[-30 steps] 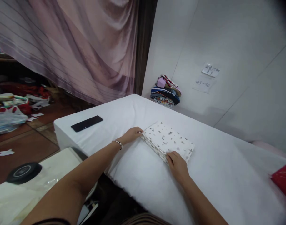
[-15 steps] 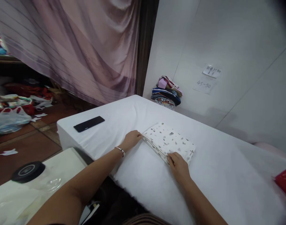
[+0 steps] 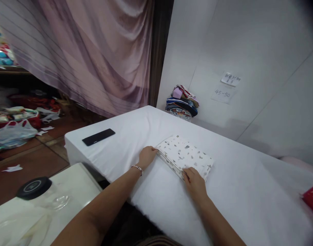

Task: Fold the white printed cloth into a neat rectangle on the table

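Observation:
A folded white cloth (image 3: pixel 185 153) with small grey and brown prints lies on the white-covered table (image 3: pixel 135 126). Its layers show along the edge that faces me. My left hand (image 3: pixel 147 155), with a bracelet at the wrist, pinches the cloth's near left corner. At the near right corner, my right hand (image 3: pixel 194 181) has its fingers closed on the layered edge, thumb on the near side. Part of that corner is hidden behind the fingers.
A black phone (image 3: pixel 99 137) lies at the table's left end. Folded clothes (image 3: pixel 182 101) are stacked by the wall. A black-lidded clear jar (image 3: pixel 34 188) rests on a white surface at lower left. A red object (image 3: pixel 312 199) is at the right edge.
My left hand and forearm have shifted slightly right and still pinch the cloth's corner. The right hand keeps its hold, and the cloth lies almost the same. The view has moved a little.

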A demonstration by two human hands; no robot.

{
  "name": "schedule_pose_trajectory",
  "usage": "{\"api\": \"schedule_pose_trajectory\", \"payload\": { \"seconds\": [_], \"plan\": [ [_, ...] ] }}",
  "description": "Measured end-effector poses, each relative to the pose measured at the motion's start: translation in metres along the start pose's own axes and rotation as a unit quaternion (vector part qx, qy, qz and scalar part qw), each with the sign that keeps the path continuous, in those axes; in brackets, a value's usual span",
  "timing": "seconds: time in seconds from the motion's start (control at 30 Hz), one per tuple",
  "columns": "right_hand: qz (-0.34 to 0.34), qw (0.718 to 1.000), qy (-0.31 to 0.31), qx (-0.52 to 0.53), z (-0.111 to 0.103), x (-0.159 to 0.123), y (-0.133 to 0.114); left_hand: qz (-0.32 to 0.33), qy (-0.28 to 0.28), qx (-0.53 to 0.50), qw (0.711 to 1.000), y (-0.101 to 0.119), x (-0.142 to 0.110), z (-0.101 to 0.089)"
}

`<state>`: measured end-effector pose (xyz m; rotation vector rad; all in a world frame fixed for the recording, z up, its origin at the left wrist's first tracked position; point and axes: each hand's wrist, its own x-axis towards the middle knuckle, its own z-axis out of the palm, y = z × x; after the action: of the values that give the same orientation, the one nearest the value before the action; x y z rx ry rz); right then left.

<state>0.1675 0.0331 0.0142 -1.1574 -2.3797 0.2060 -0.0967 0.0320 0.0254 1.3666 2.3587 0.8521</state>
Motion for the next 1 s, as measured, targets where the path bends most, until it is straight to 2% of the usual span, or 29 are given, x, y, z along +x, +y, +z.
{"api": "schedule_pose_trajectory", "payload": {
  "seconds": [0.17,0.33,0.5,0.7,0.83,0.93,1.0],
  "plan": [
    [0.012,1.0,-0.006,0.0,0.004,0.0,0.003,-0.012,0.021,-0.026,0.999,-0.001,0.004,0.009],
    [0.013,1.0,-0.003,-0.001,0.009,0.0,0.006,-0.037,0.025,-0.01,0.999,-0.004,0.011,0.017],
    [-0.006,1.0,0.011,-0.007,0.014,-0.001,0.01,-0.025,0.028,-0.014,0.999,-0.011,0.021,0.022],
    [-0.045,0.998,0.001,-0.036,0.013,-0.002,0.008,-0.028,0.015,-0.018,0.999,-0.022,0.027,0.019],
    [-0.054,0.997,0.001,-0.051,0.01,-0.001,0.005,-0.018,-0.006,0.004,1.0,-0.018,0.027,0.008],
    [-0.058,0.996,0.003,-0.06,0.009,0.001,0.003,0.026,0.044,0.029,0.998,0.001,0.018,-0.005],
    [-0.059,0.996,0.002,-0.066,0.009,0.002,0.002,0.12,0.104,0.033,0.987,0.021,0.008,-0.01]
  ]
}}
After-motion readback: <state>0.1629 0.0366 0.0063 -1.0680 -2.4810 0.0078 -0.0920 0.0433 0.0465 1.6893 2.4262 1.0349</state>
